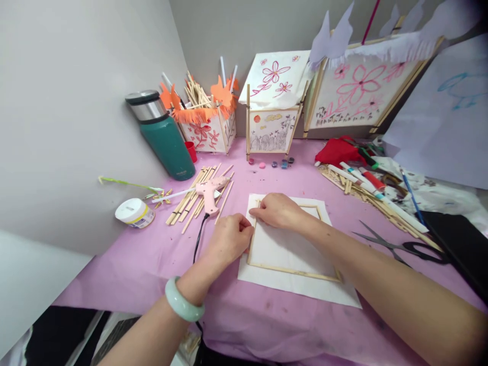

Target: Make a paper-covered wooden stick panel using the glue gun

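A white sheet of paper point(293, 244) lies flat with a square frame of thin wooden sticks point(293, 271) on it. My left hand point(232, 236), a pale green bangle point(184, 300) on its wrist, is closed with its fingertips pinching at the frame's left stick. Across the sheet reaches my right hand point(277, 209), its fingers bent together at the frame's upper left corner. Just left of the hands, a pink glue gun point(208, 195) with a white glue stick rests on a pile of wooden sticks point(186, 203). A bit of orange shows beside my left fingertips.
Scissors point(396, 246) lie right of the paper. Behind them are loose sticks, markers and a red cloth point(339, 151). A green bottle point(165, 137), a white jar point(134, 213), and decorated paper lanterns point(272, 129) stand along the back and left. The glue gun's cord point(199, 239) runs toward me.
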Demonstrator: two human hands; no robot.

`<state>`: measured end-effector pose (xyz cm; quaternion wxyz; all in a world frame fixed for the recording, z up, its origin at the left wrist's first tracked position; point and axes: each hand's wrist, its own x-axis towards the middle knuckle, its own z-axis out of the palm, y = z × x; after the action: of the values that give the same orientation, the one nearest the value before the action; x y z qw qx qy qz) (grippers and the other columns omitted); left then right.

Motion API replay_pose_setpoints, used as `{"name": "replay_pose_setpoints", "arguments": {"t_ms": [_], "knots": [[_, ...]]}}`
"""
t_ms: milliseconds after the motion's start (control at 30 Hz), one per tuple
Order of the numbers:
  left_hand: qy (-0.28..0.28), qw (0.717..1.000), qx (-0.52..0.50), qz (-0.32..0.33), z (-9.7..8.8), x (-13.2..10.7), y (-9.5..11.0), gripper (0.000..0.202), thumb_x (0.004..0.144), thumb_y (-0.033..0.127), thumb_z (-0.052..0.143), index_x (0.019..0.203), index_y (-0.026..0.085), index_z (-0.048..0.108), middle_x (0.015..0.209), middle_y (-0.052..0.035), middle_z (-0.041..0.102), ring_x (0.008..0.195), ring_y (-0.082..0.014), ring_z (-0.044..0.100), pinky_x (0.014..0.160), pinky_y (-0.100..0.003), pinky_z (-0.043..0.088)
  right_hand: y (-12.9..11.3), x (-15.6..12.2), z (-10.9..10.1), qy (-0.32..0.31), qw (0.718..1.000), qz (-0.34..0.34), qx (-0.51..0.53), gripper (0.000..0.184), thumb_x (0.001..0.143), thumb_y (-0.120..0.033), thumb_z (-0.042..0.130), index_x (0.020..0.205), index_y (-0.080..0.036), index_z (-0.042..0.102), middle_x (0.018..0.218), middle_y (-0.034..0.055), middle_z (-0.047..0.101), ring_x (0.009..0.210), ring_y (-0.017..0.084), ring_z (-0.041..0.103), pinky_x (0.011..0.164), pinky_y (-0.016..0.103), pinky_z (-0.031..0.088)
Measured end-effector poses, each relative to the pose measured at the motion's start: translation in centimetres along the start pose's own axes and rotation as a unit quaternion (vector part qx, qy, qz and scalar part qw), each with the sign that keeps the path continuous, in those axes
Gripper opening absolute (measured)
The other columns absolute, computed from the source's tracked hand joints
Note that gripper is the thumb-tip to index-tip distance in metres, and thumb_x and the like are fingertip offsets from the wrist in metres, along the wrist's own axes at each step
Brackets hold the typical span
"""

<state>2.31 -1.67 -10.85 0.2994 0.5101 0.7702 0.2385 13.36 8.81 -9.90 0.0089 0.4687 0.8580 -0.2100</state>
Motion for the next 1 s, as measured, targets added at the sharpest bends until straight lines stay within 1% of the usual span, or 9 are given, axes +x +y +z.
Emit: {"name": "replay_pose_setpoints", "arguments": {"t_ms": [67,200,333,500,633,733,833,900,1000], "knots": [[-0.011,1.0,-0.01,0.001,0.0,0.0,0.0,0.01,0.076,0.018,0.052,0.073,0.019,0.061,0.049,0.0035,0.058,0.042,-0.0101,0.055,0.049,-0.02,0.042,-0.1,0.3,0.2,0.003,1.0,0.016,-0.005,0.03,0.076,-0.04,0.055,0.067,-0.015,0.068,0.062,0.0057,0.061,0.059,0.015,0.055,0.049,0.025,0.029],[-0.024,1.0,-0.02,0.005,-0.1,0.1,-0.1,0.009,0.076,0.021,0.052,0.073,0.019,0.061,0.055,0.0013,0.061,0.044,-0.0115,0.057,0.047,-0.021,0.041,0.1,0.2,0.5,-0.003,0.999,0.025,0.029,0.021,0.073,-0.031,0.055,0.066,-0.016,0.067,0.063,0.0045,0.063,0.057,0.013,0.055,0.049,0.024,0.029],[-0.009,0.999,0.014,0.031,-0.1,0.2,-0.1,0.011,0.076,0.023,0.054,0.071,0.019,0.062,0.06,-0.0016,0.064,0.052,-0.0139,0.06,0.053,-0.023,0.042,0.3,-0.1,0.6,-0.01,0.998,0.008,0.056,0.025,0.077,-0.029,0.052,0.062,-0.015,0.066,0.061,0.0048,0.063,0.056,0.013,0.054,0.05,0.024,0.03],[-0.006,0.997,0.062,0.049,-0.3,0.6,0.4,0.016,0.078,0.026,0.054,0.068,0.019,0.062,0.054,-0.0025,0.061,0.059,-0.0171,0.061,0.059,-0.025,0.042,0.4,-0.2,0.7,-0.007,0.998,0.003,0.055,0.026,0.077,-0.03,0.05,0.061,-0.016,0.066,0.059,0.0042,0.061,0.056,0.012,0.051,0.051,0.024,0.029],[-0.003,0.993,0.095,0.064,-0.3,1.2,1.0,0.016,0.079,0.027,0.054,0.069,0.018,0.064,0.051,-0.003,0.059,0.059,-0.0184,0.061,0.059,-0.026,0.042,0.4,-0.3,0.9,0.001,0.999,-0.006,0.047,0.027,0.077,-0.03,0.049,0.059,-0.016,0.063,0.058,0.0036,0.059,0.055,0.012,0.049,0.051,0.025,0.028],[0.003,0.991,0.115,0.063,-0.2,1.5,1.3,0.017,0.079,0.027,0.054,0.07,0.018,0.065,0.051,-0.0033,0.059,0.059,-0.0189,0.061,0.061,-0.027,0.042,0.4,-0.4,0.9,0.015,0.999,-0.016,0.04,0.028,0.08,-0.031,0.049,0.061,-0.016,0.063,0.06,0.0038,0.06,0.057,0.012,0.049,0.052,0.025,0.027],[0.003,0.991,0.12,0.05,-0.1,1.6,1.3,0.015,0.078,0.024,0.055,0.07,0.018,0.066,0.052,-0.0034,0.059,0.062,-0.0187,0.062,0.063,-0.026,0.044,0.9,-0.5,0.3,0.015,0.999,-0.029,0.042,0.032,0.084,-0.033,0.047,0.061,-0.017,0.063,0.063,0.0038,0.062,0.06,0.013,0.051,0.054,0.025,0.028],[0.005,0.993,0.113,0.042,0.0,1.6,1.3,0.013,0.076,0.022,0.056,0.07,0.018,0.066,0.053,-0.003,0.06,0.063,-0.0183,0.062,0.063,-0.026,0.044,1.6,-0.5,-0.3,0.053,0.998,-0.023,0.036,0.031,0.085,-0.036,0.048,0.066,-0.018,0.064,0.068,0.004,0.064,0.065,0.014,0.053,0.057,0.025,0.029],[0.011,0.994,0.101,0.042,0.0,1.4,1.2,0.011,0.075,0.022,0.057,0.07,0.018,0.065,0.054,-0.0029,0.06,0.063,-0.0182,0.063,0.062,-0.025,0.045,3.2,-0.4,-0.9,0.132,0.991,-0.011,-0.007,0.019,0.083,-0.033,0.052,0.085,-0.02,0.066,0.084,0.0043,0.066,0.075,0.016,0.055,0.06,0.025,0.029]]}}
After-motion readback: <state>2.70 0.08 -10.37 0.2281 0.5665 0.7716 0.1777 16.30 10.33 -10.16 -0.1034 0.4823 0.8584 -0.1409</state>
